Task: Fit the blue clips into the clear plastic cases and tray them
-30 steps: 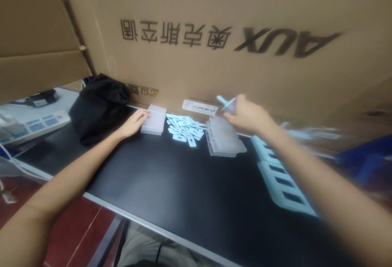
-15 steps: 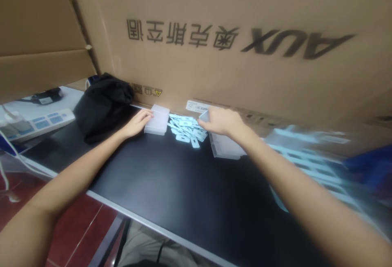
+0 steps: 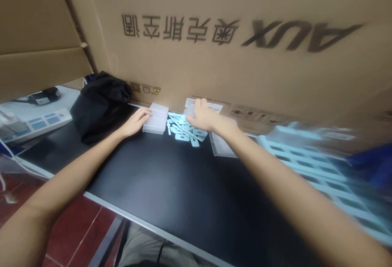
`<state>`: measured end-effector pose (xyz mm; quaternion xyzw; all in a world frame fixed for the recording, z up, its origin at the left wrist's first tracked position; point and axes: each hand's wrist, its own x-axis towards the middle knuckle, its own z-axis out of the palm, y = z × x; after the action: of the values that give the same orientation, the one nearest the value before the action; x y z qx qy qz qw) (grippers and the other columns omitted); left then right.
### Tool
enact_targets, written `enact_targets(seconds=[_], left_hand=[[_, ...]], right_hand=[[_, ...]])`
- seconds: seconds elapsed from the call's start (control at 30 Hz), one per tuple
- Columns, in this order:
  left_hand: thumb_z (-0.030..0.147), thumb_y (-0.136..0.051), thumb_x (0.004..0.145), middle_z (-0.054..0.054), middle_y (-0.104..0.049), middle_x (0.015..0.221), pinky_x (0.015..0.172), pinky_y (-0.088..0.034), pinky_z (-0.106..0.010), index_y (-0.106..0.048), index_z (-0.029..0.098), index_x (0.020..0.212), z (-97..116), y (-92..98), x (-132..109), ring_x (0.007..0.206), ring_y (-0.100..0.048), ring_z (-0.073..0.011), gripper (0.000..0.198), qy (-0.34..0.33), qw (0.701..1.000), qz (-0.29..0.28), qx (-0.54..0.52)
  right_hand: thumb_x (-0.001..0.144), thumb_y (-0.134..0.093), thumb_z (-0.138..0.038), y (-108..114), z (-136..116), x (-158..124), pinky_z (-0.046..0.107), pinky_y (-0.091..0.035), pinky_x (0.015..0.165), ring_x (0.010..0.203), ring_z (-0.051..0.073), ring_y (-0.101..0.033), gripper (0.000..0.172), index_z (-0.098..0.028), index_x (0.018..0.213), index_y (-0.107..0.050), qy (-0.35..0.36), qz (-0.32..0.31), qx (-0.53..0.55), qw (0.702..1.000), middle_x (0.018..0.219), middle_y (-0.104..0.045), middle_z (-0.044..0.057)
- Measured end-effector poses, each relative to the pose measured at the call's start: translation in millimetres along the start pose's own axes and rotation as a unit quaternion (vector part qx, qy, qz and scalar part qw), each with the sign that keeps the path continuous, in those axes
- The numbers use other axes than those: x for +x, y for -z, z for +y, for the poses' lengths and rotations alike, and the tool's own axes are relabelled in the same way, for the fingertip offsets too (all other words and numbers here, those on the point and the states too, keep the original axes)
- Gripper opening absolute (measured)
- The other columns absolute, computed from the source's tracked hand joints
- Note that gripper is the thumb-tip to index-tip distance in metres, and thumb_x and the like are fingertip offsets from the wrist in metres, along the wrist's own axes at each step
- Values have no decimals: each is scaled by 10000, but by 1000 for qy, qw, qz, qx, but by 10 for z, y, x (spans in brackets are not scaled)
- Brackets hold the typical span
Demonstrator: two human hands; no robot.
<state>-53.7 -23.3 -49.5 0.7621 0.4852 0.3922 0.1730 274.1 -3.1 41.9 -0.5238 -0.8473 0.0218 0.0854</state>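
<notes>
My left hand (image 3: pixel 134 123) lies at the left edge of a translucent plastic box (image 3: pixel 155 120), fingers stretched out and touching it. Right of the box is a loose heap of small light-blue flat pieces with slots (image 3: pixel 182 137). Over the heap's back right side, my right hand (image 3: pixel 203 116) pinches a thin, pale, flat piece (image 3: pixel 189 112); blur and the fingers hide its exact kind. Under my right wrist a second translucent plastic box (image 3: pixel 221 146) shows in part.
A large cardboard box (image 3: pixel 183 67) walls off the back of the black table (image 3: pixel 159 177). To the left are a black cloth bundle (image 3: pixel 99 107) and a white power strip (image 3: pixel 45 124). Light-blue slotted sheets (image 3: pixel 309 161) in clear plastic lie at the right, partly behind my forearm.
My right hand has moved left from beside the second box to over the heap, carrying the pale piece. My left hand stays at the first box. The view has shifted slightly.
</notes>
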Motion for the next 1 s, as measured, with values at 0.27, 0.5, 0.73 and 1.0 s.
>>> enact_targets(seconds=[0.27, 0.5, 0.73, 1.0], left_hand=[[624, -474, 1020, -114, -631, 1389, 1257, -369, -518, -674, 233, 1064, -1, -6, 17, 1369, -553, -301, 441, -1, 1000, 3, 3], [627, -464, 1038, -109, -632, 1384, 1248, -378, -483, -661, 240, 1057, 22, -3, 5, 1357, -565, -290, 434, -12, 1000, 4, 3], [635, -444, 1043, -110, -614, 1403, 1258, -367, -495, -672, 237, 1061, 34, 14, 1, 1369, -548, -293, 459, -1, 1000, -2, 12], [664, -445, 1032, -106, -619, 1395, 1284, -340, -515, -684, 237, 1055, 14, 28, 19, 1378, -541, -299, 490, 5, 1000, 4, 12]], right_hand=[[955, -620, -396, -110, -518, 569, 556, -428, 1037, 1270, 412, -534, 491, -119, 1343, -503, 132, 116, 13, 984, 1308, -650, 224], [1009, -614, -381, -372, -708, 870, 520, -430, 1047, 1314, 372, -475, 433, -140, 1356, -521, 159, 117, 34, 980, 1331, -657, 190], [1021, -602, -380, -520, -696, 882, 512, -440, 1068, 1317, 351, -447, 282, -180, 1213, -657, 143, 130, 61, 979, 1423, -526, 176], [1095, -334, -427, 268, -132, 251, 586, -394, 1084, 1298, 374, -467, 432, -193, 1346, -596, 57, 294, 25, 954, 1347, -521, 196]])
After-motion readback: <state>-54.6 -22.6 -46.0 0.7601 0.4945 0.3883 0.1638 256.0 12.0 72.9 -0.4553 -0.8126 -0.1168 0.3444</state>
